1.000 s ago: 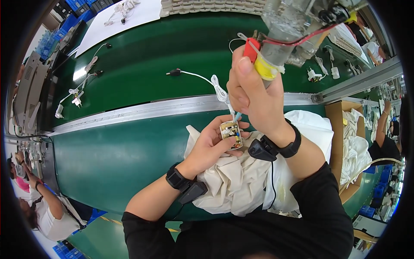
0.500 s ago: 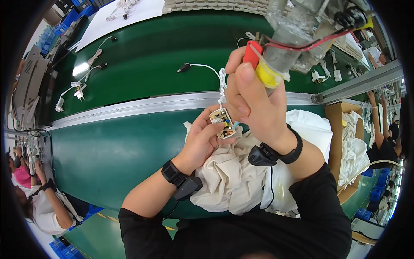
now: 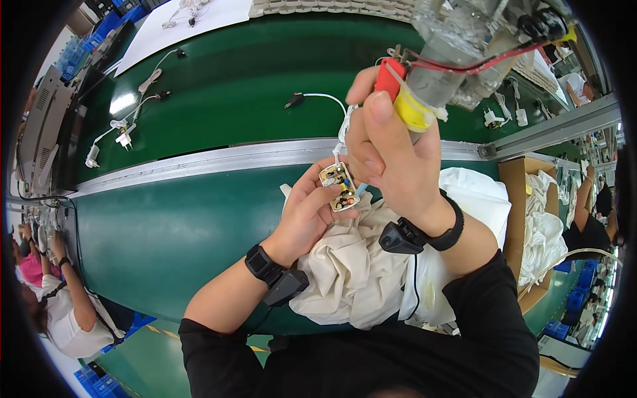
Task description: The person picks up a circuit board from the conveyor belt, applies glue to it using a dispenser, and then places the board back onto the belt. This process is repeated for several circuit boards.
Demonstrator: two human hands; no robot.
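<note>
My left hand (image 3: 302, 215) is closed on a small open white adapter case with a circuit board (image 3: 340, 187) inside, its components facing up. From the case's far end a white cord (image 3: 344, 129) runs over the metal rail to a black plug (image 3: 294, 100). My right hand (image 3: 398, 146) wraps round a hanging grey cylindrical tool (image 3: 434, 83) with yellow tape, a red trigger-like piece (image 3: 390, 75) and red and black wires. A pale blue tip (image 3: 361, 189) shows below that hand, close beside the board. The tool's lower part is hidden by my fingers.
Under my hands lies a crumpled cream cloth (image 3: 352, 272), with white plastic sheeting (image 3: 471, 192) beside it. A cardboard box (image 3: 514, 199) of cloth stands right. Corded plugs (image 3: 124, 138) rest on the green conveyor (image 3: 219, 99) behind the rail (image 3: 219, 157). Other people work at both sides.
The corded plugs on the conveyor have shifted a little to the right. My left hand and the adapter case have moved slightly left and away. My right hand keeps its hold almost unmoved.
</note>
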